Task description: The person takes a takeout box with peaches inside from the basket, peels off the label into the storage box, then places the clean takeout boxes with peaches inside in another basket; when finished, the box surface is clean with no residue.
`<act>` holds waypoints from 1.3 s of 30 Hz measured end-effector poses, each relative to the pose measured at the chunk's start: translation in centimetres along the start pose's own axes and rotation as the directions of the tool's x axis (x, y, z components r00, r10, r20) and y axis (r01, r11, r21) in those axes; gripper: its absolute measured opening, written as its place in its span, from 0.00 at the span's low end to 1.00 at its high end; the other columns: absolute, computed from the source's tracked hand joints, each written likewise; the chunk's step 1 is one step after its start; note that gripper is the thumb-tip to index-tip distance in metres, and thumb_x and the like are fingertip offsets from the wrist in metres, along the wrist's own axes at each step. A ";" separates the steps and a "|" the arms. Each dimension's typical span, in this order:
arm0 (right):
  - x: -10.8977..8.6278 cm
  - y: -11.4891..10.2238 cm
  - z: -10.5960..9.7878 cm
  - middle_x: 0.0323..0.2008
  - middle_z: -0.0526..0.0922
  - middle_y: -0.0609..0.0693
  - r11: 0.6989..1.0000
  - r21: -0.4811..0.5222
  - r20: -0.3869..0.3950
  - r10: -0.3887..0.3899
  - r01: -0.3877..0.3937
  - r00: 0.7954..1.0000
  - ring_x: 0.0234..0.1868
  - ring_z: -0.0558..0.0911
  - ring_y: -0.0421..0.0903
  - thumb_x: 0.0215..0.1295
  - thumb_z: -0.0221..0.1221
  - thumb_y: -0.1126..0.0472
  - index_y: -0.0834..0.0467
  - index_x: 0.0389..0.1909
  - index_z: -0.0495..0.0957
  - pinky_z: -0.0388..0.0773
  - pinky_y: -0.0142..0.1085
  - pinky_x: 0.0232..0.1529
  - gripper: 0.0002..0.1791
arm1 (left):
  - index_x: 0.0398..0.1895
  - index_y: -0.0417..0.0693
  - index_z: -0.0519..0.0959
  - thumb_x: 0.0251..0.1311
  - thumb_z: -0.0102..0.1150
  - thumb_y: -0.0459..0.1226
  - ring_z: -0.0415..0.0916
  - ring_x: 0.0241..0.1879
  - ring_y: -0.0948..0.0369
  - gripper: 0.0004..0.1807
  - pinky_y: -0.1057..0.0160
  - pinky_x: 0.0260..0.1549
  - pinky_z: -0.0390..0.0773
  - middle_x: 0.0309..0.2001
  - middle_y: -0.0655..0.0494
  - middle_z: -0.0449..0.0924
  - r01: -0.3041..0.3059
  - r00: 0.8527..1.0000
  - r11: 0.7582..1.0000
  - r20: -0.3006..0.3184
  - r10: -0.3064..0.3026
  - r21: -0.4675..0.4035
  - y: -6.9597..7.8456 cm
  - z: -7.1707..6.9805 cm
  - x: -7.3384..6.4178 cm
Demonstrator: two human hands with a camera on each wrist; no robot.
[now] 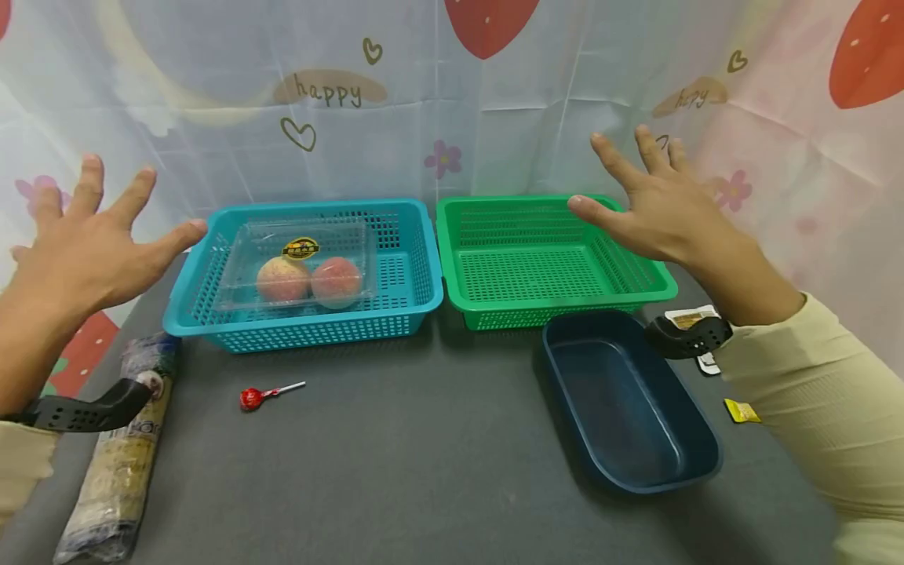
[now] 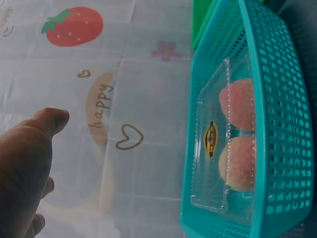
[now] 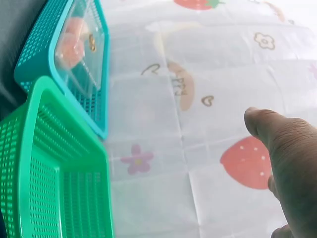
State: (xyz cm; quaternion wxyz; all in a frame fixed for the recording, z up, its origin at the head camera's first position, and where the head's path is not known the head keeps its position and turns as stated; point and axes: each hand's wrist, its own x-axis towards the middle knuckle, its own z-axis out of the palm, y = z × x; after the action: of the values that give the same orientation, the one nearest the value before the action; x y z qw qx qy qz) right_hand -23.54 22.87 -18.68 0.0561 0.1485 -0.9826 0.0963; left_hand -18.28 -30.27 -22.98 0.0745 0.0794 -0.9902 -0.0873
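Note:
My left hand [image 1: 92, 247] is raised with its fingers spread, left of the blue basket [image 1: 304, 331], and holds nothing. Spread in the same way, my right hand [image 1: 660, 200] hovers over the right end of the green basket [image 1: 558, 302]. Inside the blue basket lies a clear plastic box [image 1: 236, 259] with two peaches [image 1: 336, 281] and a black-and-gold label. Nothing lies in the green basket. In the left wrist view the thumb [image 2: 52, 119] shows against the curtain; the right wrist view shows the other thumb [image 3: 262, 121] likewise.
A red lollipop [image 1: 251, 399] lies in front of the blue basket. At left is a long plastic-wrapped package [image 1: 127, 455]. A dark blue tray [image 1: 628, 408] stands at right, with a small yellow packet [image 1: 741, 410] beyond it. A printed curtain [image 1: 438, 94] hangs behind.

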 end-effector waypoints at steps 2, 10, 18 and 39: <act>0.3 -0.4 0.2 0.75 0.27 0.56 1.000 -0.001 -0.014 -0.013 0.013 1.000 0.70 0.26 0.67 0.64 0.37 0.25 0.35 0.76 0.34 0.36 0.78 0.52 0.44 | 0.76 0.54 0.30 0.61 0.30 0.71 0.11 0.66 0.34 0.51 0.20 0.48 0.34 0.71 0.43 0.11 -0.002 1.000 1.000 -0.005 0.002 -0.007 -0.1 0.2 -0.2; 1.3 -1.7 0.9 0.76 0.30 0.53 0.999 -0.006 -0.036 -0.052 0.052 0.998 0.72 0.29 0.64 0.63 0.37 0.25 0.34 0.76 0.35 0.31 0.78 0.51 0.44 | 0.76 0.53 0.31 0.62 0.32 0.70 0.16 0.67 0.33 0.50 0.20 0.50 0.36 0.72 0.43 0.13 -0.011 1.000 0.998 -0.029 0.009 -0.054 -0.4 1.3 -0.7; 2.2 -2.9 2.0 0.76 0.31 0.51 0.995 0.014 -0.036 -0.103 0.104 0.994 0.73 0.33 0.62 0.63 0.38 0.25 0.32 0.75 0.36 0.30 0.76 0.54 0.43 | 0.76 0.51 0.33 0.63 0.34 0.68 0.19 0.68 0.32 0.50 0.22 0.52 0.42 0.72 0.43 0.14 -0.035 0.999 0.997 -0.044 0.032 -0.075 -0.8 3.1 -1.1; 5.5 -4.5 6.7 0.76 0.38 0.50 0.899 0.260 -0.120 -0.331 0.352 0.936 0.74 0.39 0.56 0.65 0.46 0.30 0.37 0.76 0.44 0.40 0.62 0.65 0.43 | 0.77 0.48 0.40 0.66 0.41 0.62 0.28 0.67 0.27 0.46 0.26 0.56 0.38 0.74 0.39 0.24 -0.148 0.988 0.953 -0.081 0.131 -0.265 -2.0 8.3 -1.8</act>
State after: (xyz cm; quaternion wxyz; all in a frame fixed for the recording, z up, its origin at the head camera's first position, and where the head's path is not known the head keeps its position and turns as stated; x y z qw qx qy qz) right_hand -27.98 15.75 -23.71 0.0864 0.3214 -0.9153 0.2270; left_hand -17.54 -30.60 -31.65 0.1217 0.0012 -0.9693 -0.2134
